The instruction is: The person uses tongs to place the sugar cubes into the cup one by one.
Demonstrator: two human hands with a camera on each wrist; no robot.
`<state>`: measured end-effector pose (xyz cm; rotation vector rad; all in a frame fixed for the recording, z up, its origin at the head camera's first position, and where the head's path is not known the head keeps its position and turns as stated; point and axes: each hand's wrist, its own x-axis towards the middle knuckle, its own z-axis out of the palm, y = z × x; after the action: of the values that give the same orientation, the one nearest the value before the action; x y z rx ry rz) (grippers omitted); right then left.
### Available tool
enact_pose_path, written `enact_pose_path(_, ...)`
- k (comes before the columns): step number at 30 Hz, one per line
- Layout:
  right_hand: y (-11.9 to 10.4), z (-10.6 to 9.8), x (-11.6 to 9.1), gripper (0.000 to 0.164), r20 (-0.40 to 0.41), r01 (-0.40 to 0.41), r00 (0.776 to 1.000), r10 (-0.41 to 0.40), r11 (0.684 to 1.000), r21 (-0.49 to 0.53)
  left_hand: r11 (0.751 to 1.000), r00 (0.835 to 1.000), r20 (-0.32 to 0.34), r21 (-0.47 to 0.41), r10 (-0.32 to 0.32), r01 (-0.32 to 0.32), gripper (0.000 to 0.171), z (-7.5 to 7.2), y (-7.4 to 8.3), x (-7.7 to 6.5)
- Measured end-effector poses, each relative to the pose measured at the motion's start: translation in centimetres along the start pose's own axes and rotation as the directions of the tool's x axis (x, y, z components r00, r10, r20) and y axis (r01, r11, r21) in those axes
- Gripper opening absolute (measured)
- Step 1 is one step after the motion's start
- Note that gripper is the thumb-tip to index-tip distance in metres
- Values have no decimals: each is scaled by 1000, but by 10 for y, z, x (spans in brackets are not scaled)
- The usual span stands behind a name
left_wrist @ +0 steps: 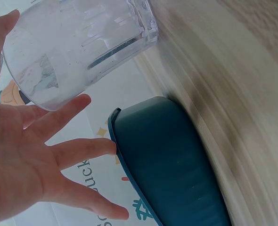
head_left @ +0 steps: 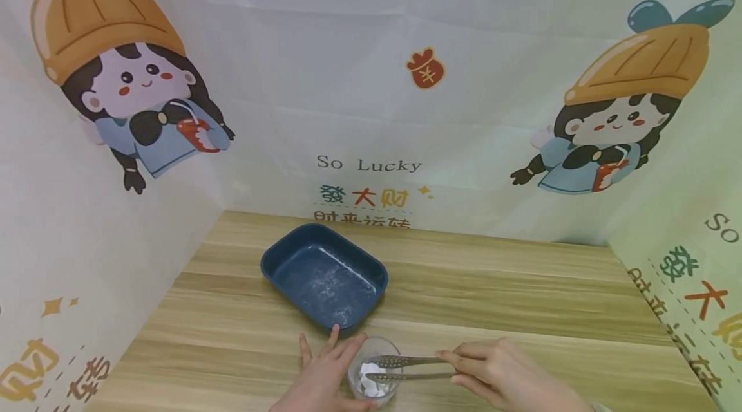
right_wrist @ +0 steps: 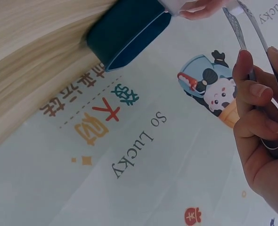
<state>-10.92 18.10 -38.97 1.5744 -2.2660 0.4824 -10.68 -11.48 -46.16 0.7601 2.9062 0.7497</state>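
Observation:
A clear plastic cup (head_left: 400, 360) with several white chunks (head_left: 373, 386) in it stands at the front of the table. My left hand (head_left: 324, 380) holds it by the rim between thumb and index finger; the other fingers spread out, one reaching the blue tray's edge in the left wrist view. My right hand (head_left: 498, 370) grips metal tongs (head_left: 414, 360), which reach in from the right. Their perforated tips lie apart over the cup's mouth, with white showing between them. The deep blue tray (head_left: 278, 280) sits just behind the cup, bearing only pale powdery marks inside.
The wood-grain table (head_left: 493, 296) extends to the right of the tray. A printed cloth backdrop (head_left: 493, 77) with cartoon figures and lettering encloses it at the back and both sides.

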Motion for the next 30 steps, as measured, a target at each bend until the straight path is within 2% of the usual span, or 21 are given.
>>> enact_pose_path(14, -4, -3, -2, 31, 22, -76, 997, 75, 996, 40, 1000, 1000, 14, 14, -21, 21, 93, 1, 2, 1)
enact_pose_path(22, -3, -3, -5, 35, -8, -72, 997, 72, 996, 46, 999, 1000, -3, 36, -11, 11, 93, 0, 2, 1)
enact_pose_path(30, -4, -13, -17, 37, -26, -95, 995, 97, 993, 74, 1000, 1000, 3, 31, -2, 2, 92, -1, 2, 0)
